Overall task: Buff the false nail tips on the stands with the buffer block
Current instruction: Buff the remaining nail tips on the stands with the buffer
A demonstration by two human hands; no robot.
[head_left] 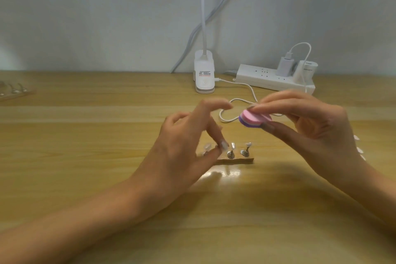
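False nail tips [206, 147], small and clear, sat on little metal stands [230, 154] lined up along a brown strip base [242, 160] near the middle of the light wooden table [85, 178]. My left hand [186, 137] reached down to the row from the near left. Its thumb and middle finger met at the second stand from the left and pinched one of the false nail tips there, though motion blur softened the contact. The index finger was lifted clear. My right hand [317, 128] hung above and to the right of the row. It pinched an oval buffer block of pink and purple foam layers [255, 119], fingers on top and thumb underneath. The buffer block was apart from every tip, farther back than the stands. At the far edge stood a white clip lamp [204, 77] and a white power strip [272, 80], with a white cable [237, 100] looping between them.
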